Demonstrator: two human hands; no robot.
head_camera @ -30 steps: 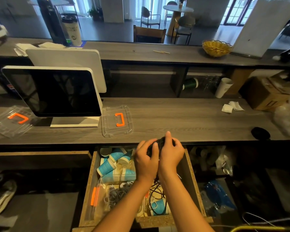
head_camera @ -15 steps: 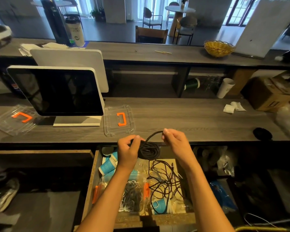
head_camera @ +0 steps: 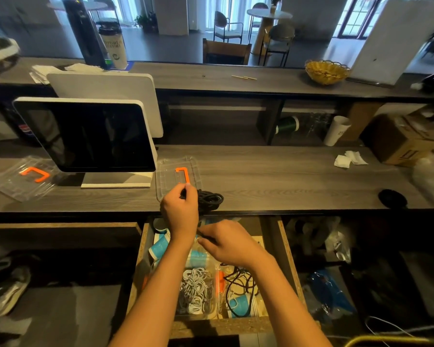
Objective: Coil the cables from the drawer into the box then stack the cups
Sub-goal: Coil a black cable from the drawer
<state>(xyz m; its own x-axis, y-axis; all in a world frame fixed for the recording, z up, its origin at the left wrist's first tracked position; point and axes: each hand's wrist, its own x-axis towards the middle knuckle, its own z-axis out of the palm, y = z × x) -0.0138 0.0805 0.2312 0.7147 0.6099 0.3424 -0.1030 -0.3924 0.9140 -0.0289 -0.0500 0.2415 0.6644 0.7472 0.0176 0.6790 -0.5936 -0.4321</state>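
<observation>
Coiling step: left hand (head_camera: 179, 211) pinches black coil (head_camera: 209, 199) on counter (head_camera: 286, 181); right hand (head_camera: 229, 242) grips its tail over drawer (head_camera: 290, 266). Next: wind tail, drop into box (head_camera: 212, 284)

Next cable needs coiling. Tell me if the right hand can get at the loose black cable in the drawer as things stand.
Probably yes. The right hand hovers over the open drawer, and the loose black cable lies uncovered just below it. The left hand holds the coiled cable on the counter, out of the way.
</observation>
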